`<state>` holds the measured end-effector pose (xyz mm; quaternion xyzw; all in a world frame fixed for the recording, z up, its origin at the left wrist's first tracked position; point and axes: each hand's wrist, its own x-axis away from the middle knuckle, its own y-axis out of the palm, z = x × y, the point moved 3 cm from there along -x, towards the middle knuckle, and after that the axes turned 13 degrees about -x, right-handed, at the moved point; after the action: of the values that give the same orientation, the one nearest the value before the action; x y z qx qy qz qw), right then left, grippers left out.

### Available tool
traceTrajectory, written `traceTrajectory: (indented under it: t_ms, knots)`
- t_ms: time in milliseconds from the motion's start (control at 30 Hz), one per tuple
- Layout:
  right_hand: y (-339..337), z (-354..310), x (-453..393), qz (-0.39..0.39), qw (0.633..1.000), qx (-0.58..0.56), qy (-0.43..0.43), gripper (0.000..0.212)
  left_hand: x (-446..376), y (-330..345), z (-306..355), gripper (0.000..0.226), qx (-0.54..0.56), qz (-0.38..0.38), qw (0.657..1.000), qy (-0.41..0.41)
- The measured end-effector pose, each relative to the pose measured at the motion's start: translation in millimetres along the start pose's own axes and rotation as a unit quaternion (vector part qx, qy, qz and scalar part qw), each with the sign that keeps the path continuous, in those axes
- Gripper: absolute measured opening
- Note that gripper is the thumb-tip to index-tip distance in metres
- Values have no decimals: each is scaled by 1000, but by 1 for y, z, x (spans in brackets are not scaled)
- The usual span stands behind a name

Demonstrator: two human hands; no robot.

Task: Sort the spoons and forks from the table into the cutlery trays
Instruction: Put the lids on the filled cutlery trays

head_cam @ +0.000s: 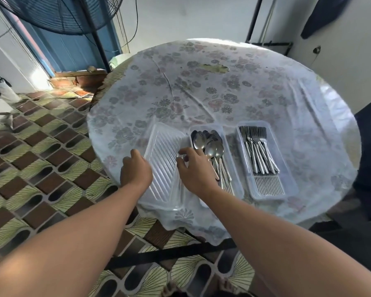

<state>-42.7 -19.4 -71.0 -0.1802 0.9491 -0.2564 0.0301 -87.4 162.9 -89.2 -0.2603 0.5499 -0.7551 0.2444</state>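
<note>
A round table (255, 86) under a floral cloth carries three clear plastic trays along its near edge. The right tray (291, 185) holds forks (257, 150), tines toward the far edge, with bare ribbed floor showing at its near end. The middle tray (217, 126) holds spoons (210, 146), bowls toward the far edge. The left tray (164, 166) is ribbed, holds no cutlery and overhangs the near edge. The left hand (135, 170) grips that tray's left rim, fingers curled. The right hand (196, 168) sits at its right rim, fingers curled, touching the middle tray; whether it grips either rim cannot be determined.
</note>
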Motion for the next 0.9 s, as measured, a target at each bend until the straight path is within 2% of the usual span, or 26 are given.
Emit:
traceTrajectory:
  t_ms: [100, 167, 233, 300, 333, 367, 433, 500, 533, 600, 667, 733, 800, 900]
  knots:
    - [-4, -10, -5, -5, 995, -93, 37, 47, 11, -20, 20, 13, 94, 13, 995, 11]
    - [-1, -13, -9, -44, 977, -184, 102, 59, 25, -34, 37, 11, 154, 33, 986, 47]
    - [3, -15, -17, -73, 929, -310, 187, 63, 41, -43, 59, 10, 178, 34, 977, 110]
    - [-4, -10, -29, -43, 881, -402, 246, 61, 55, -38, 81, 16, 178, -6, 969, 171]
    - [-12, -8, -31, -14, 870, -419, 261, 54, 60, -34, 90, 19, 179, -28, 965, 192]
    - [-22, -4, -31, 9, 877, -404, 258, 41, 63, -30, 96, 20, 182, -36, 961, 203]
    - [-41, 8, -30, 16, 923, -314, 223, 16, 67, -24, 104, 19, 187, -14, 960, 207]
    - [-57, 20, -26, 20, 950, -253, 183, 9, 67, -19, 108, 14, 188, 32, 963, 190]
    - [-64, 23, -22, 24, 952, -254, 168, 16, 65, -15, 107, 15, 179, 53, 966, 179]
    - [-77, 30, -15, 15, 964, -225, 137, 30, 59, -5, 107, 36, 122, 56, 980, 146]
    - [-90, 38, -8, 4, 987, -124, 102, 34, 55, 7, 108, 61, 47, -3, 994, 101]
    - [-96, 50, -5, 19, 996, -44, 74, 39, 57, 17, 111, 76, 3, -69, 995, 76]
    - [-95, 62, -8, 23, 998, 1, 61, 49, 61, 25, 114, 86, 1, -103, 991, 81]
    - [-91, 75, -12, -7, 996, 69, 60, 59, 65, 29, 117, 86, 41, -111, 988, 100]
